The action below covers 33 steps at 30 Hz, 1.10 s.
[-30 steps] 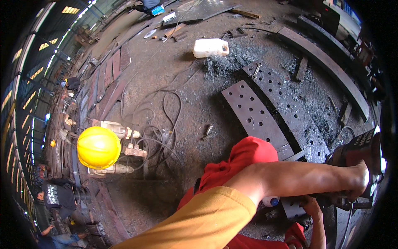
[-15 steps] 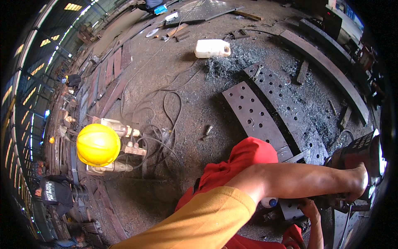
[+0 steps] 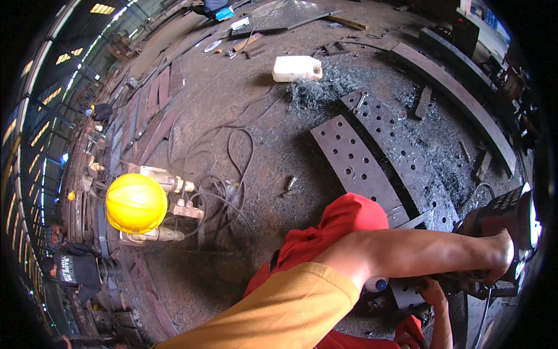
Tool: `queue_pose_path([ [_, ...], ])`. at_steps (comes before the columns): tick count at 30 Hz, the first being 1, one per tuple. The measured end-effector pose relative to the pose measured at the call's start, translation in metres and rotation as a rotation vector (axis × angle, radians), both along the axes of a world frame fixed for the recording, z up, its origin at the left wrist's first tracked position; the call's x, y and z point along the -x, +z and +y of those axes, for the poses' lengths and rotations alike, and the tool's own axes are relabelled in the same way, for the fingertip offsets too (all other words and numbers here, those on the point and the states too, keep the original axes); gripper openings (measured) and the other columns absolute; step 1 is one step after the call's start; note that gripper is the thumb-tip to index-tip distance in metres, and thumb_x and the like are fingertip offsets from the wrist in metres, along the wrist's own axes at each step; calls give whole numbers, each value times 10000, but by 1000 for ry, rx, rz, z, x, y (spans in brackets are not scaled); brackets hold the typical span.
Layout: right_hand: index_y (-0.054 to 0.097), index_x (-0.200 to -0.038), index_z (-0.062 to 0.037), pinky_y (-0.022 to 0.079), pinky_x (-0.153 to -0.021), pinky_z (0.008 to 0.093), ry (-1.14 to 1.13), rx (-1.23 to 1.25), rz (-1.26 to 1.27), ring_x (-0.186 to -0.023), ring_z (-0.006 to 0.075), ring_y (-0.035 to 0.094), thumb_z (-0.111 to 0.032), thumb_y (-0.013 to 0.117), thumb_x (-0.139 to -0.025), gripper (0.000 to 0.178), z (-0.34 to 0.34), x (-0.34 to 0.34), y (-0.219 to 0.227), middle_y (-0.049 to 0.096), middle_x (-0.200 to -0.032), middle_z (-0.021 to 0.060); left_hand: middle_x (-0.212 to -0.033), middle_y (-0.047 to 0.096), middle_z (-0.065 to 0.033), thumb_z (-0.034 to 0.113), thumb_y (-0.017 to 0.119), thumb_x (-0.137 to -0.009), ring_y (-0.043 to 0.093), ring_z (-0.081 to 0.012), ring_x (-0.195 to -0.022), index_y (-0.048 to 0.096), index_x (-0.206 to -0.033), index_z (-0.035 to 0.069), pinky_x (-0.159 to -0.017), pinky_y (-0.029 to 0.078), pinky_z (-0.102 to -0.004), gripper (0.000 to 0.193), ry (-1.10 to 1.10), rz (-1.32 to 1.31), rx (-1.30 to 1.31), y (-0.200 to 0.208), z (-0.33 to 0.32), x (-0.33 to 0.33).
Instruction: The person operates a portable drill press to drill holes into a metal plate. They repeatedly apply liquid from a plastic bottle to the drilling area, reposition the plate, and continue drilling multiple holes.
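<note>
A dark drilling machine (image 3: pixel 501 216) with a slotted housing stands at the right edge. My left arm, in a mustard sleeve, stretches across to it. My left hand (image 3: pixel 499 256) bends down over the machine's near side with its fingers curled on a dark part there; their ends are hard to see. Lower and closer to me, my right hand (image 3: pixel 431 291) has bent fingers at the machine's underside, and what they grip is hidden in shadow. Beneath lies a steel plate with drilled holes (image 3: pixel 405 298). A bottle with a blue cap (image 3: pixel 378 284) shows partly below my left forearm.
Two drilled plates (image 3: pixel 350 152) and curly metal shavings (image 3: pixel 317 93) lie ahead, near a white jerrycan (image 3: pixel 293 68). A yellow hard hat (image 3: pixel 136 203) rests on power tools (image 3: pixel 165 235) at left, with loose cables (image 3: pixel 229 145). A person in a dark shirt (image 3: pixel 77 269) is far left.
Both hands keep nearly the same places at the machine. The whole view has shifted very slightly, and the person in the dark shirt at far left has turned a little.
</note>
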State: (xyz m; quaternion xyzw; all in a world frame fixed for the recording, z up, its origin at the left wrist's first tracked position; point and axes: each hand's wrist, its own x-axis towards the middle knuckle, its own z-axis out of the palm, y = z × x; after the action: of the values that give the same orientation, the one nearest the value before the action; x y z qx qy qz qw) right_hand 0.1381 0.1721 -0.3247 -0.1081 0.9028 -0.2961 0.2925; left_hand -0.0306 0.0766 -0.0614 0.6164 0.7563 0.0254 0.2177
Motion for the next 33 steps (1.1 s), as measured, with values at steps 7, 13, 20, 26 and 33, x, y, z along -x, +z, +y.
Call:
queue_pose_path([
  [7, 676, -1155, 6, 562, -838, 433, 35, -28, 91, -962, 335, 727, -81, 707, -804, 363, -8, 1, 3, 740, -1010, 208, -1106, 746, 29, 482, 697, -788, 676, -220, -1059, 761, -1126, 241, -1063, 345, -551, 420, 72, 190, -43, -10, 13, -8],
  [13, 653, -1288, -40, 448, -1083, 427, -92, 296, -141, -1242, 289, 607, -44, 734, -841, 455, -26, 12, 6, 678, -1293, 152, -988, 767, 10, 371, 730, -773, 712, -195, -929, 796, -989, 263, -748, 476, -446, 250, 143, 175, -325, -22, -32, -7],
  [20, 669, -1223, -66, 526, -935, 509, 96, -168, -6, -1065, 426, 656, -264, 653, -888, 390, 12, -2, -26, 698, -1138, 231, -868, 763, -73, 205, 724, -658, 735, -270, -820, 800, -866, 161, -704, 575, -414, 226, 59, 62, -405, 22, -86, -9],
  [26, 662, -1247, -109, 532, -925, 502, 28, -252, -145, -1063, 413, 663, -262, 644, -892, 387, -9, 3, 13, 705, -1123, 221, -952, 759, -127, 165, 656, -715, 733, -295, -897, 795, -950, 125, -786, 576, -409, 276, 88, 34, -188, 37, -85, -11],
  [33, 659, -1265, -111, 528, -930, 500, 31, -259, -138, -1067, 416, 662, -259, 639, -889, 405, -16, 5, 17, 707, -1117, 223, -936, 757, -136, 152, 648, -705, 736, -297, -885, 796, -942, 121, -760, 579, -408, 281, 83, 81, -164, 40, -88, -11],
])
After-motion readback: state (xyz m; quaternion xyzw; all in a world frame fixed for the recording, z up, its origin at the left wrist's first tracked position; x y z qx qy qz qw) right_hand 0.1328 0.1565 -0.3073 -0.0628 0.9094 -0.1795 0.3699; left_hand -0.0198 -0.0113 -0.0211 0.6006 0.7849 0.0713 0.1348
